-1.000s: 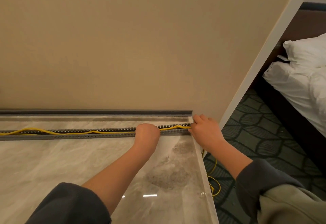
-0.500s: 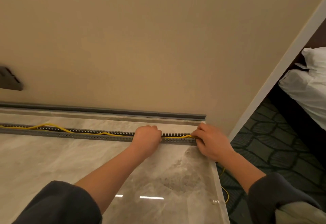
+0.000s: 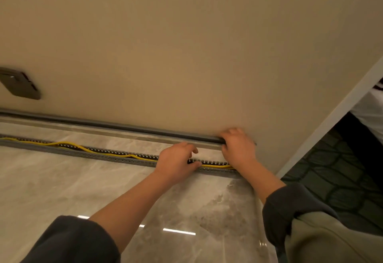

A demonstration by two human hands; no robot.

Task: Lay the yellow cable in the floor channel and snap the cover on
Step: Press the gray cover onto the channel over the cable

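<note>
Right hand (image 3: 238, 148) grips cover (image 3: 103, 125) end — against wall (image 3: 186, 55).

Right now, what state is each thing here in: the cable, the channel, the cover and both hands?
yellow cable: lying wavy along the channel.
floor channel: open, no cover on it.
cover: off, lying along the wall base.
left hand: fingers loosely curled over the channel, holding nothing.
right hand: grips the cover's end.
</note>
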